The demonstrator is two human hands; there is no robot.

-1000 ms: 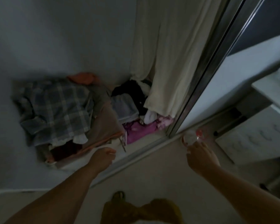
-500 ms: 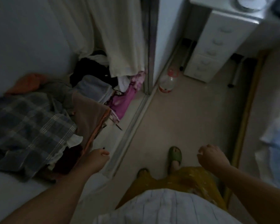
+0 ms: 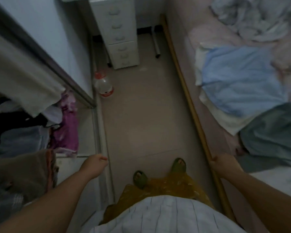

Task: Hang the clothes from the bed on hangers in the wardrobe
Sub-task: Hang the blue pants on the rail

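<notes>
A dim bedroom seen from above, looking down the person's own body to a strip of bare floor [image 3: 146, 118]. Along the right side runs the bed [image 3: 213, 125], with a wooden rail at its edge and a pink sheet. On the bed lie the clothes: a light blue garment [image 3: 238, 84] spread flat over something white, a dark green garment [image 3: 272, 132] just beside it and nearer the person, and a crumpled grey heap [image 3: 259, 15] at the far end. On the left stands the open wardrobe [image 3: 40, 52], its sliding door pushed back, with a pale cloth hanging inside above a jumble of folded clothing in black, blue, purple and brown. At the far end of the floor is a white drawer unit [image 3: 118, 31], and near it, by the wardrobe door, a clear plastic bottle [image 3: 103, 84] with a red cap stands upright. The left hand [image 3: 94, 167] hangs over the wardrobe's floor track, fingers loosely curled, holding nothing. The right hand [image 3: 223, 163] hovers at the bed rail, fingers curled under and empty. Two green slippers [image 3: 178, 165] show below a yellow skirt.
</notes>
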